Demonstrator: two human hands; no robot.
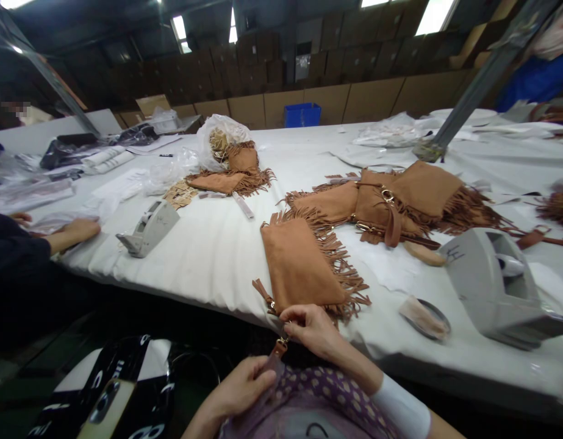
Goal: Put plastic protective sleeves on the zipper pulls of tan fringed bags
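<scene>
A brown suede bag with long fringe lies flat at the table's front edge. My right hand is closed in a pinch at its near corner, by the zipper end; the exact spot is covered by the fingers. Lower down, my left hand grips a brown leather strap, thumb on top. A gold clasp at the strap's end hangs just below my right fingertips. Whether the clasp is hooked to the bag I cannot tell. A zipper pull tassel sticks out at the bag's left side.
More fringed bags lie behind to the right, others farther back. Tape dispensers stand right and left. A small dark dish sits near the edge. A co-worker's hand rests at far left.
</scene>
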